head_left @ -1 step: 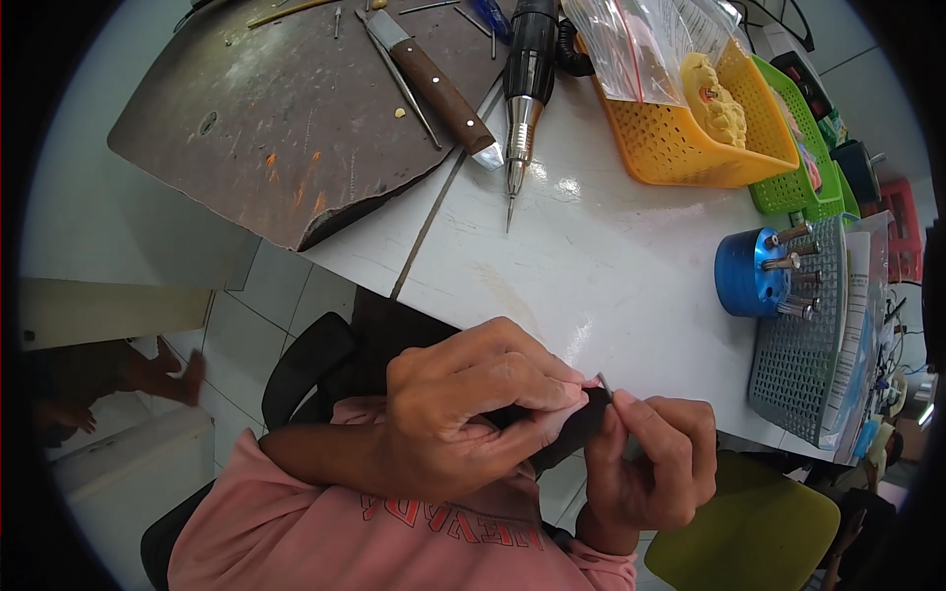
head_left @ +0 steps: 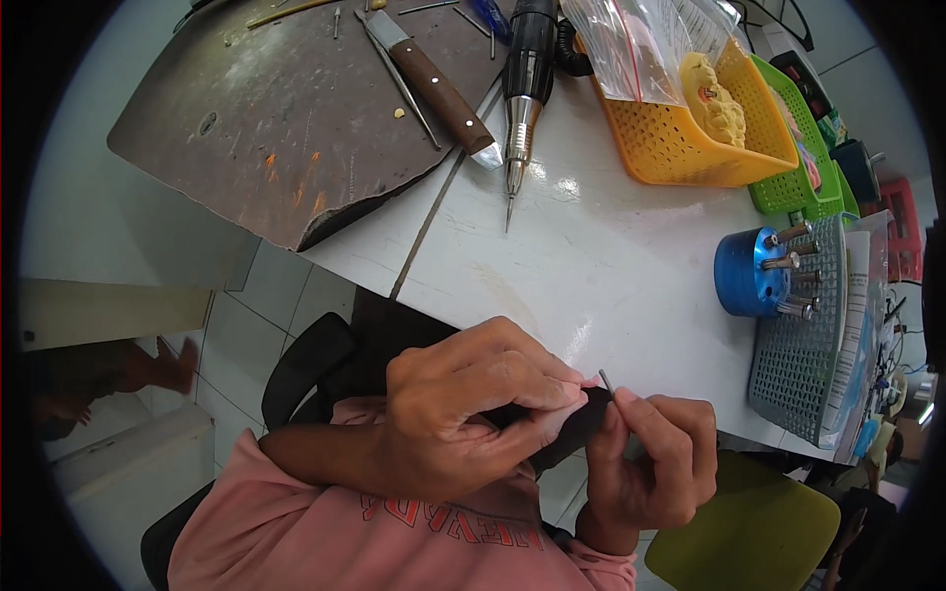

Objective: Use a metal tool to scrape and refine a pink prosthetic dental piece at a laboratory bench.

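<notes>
Close above the table's near edge, my left hand (head_left: 483, 404) pinches a small pink piece (head_left: 591, 382) between thumb and fingertips. Most of that piece is hidden by the fingers, so its kind cannot be told. My right hand (head_left: 655, 458) grips a thin grey metal rod-like tool (head_left: 606, 380) between thumb and forefinger. The tool's upper end sticks up right beside the pink piece; whether the two touch I cannot tell. Both hands are closed, fingertips almost meeting.
A black-and-silver rotary handpiece (head_left: 517, 128) lies on the white table (head_left: 631, 266). Beside it, a wooden-handled knife (head_left: 439, 89) rests on a brown mat (head_left: 256, 118). At right stand a blue bur holder (head_left: 746, 271), a grey basket (head_left: 800, 369) and a yellow basket (head_left: 690, 158).
The thin tool in my right hand has shifted slightly, its exposed end standing a little higher beside the pink piece. At far left, another person's foot has moved slightly. My left hand stays put.
</notes>
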Available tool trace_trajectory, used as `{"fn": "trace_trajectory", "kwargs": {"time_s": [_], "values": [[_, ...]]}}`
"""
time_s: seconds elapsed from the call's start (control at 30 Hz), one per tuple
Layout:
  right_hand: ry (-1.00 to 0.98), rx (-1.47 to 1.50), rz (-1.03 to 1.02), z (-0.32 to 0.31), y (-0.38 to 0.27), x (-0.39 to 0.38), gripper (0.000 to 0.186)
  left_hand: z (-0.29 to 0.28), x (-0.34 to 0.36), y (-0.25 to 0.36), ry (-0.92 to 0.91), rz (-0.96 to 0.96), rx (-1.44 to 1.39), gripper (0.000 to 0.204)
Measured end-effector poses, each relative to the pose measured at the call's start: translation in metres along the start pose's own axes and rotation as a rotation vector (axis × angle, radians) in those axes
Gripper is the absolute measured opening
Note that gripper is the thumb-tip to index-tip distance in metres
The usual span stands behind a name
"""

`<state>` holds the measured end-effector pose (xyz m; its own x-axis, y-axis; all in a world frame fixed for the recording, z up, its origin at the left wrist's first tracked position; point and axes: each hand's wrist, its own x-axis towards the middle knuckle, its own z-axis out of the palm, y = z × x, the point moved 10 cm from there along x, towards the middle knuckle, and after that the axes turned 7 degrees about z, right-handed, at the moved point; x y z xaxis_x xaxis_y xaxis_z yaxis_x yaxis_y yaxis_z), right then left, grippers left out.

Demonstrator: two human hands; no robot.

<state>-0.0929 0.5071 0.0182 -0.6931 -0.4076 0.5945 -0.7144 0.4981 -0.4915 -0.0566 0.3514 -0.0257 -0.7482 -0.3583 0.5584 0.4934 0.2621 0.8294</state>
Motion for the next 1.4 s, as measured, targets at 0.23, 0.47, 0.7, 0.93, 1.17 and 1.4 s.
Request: {"fn": "trace_trajectory", "kwargs": {"time_s": [0.23,0.47,0.7,0.93,1.17,1.4], "values": [[0.081,-0.05,0.071,-0.019,0.012,-0.009,0.015,0.002,-0.002,0.001,-0.022,0.028,-0.077,0.027],[0.071,-0.162,0.156,-0.027,0.025,-0.016,0.015,-0.005,-0.006,0.001,0.047,0.061,-0.088,0.031],[0.02,-0.225,0.12,-0.02,0.021,-0.015,0.021,0.0,-0.007,0.005,-0.031,0.165,0.007,0.035],[0.038,-0.167,0.105,-0.021,0.02,-0.013,0.023,-0.003,-0.004,0.005,-0.002,0.171,0.0,0.036],[0.059,0.11,-0.005,-0.008,0.007,-0.002,0.019,-0.005,-0.007,0.001,0.071,0.155,-0.014,0.03],[0.0,0.103,-0.047,0.006,-0.001,0.003,0.016,-0.004,-0.009,0.001,-0.005,0.162,0.037,0.034]]}}
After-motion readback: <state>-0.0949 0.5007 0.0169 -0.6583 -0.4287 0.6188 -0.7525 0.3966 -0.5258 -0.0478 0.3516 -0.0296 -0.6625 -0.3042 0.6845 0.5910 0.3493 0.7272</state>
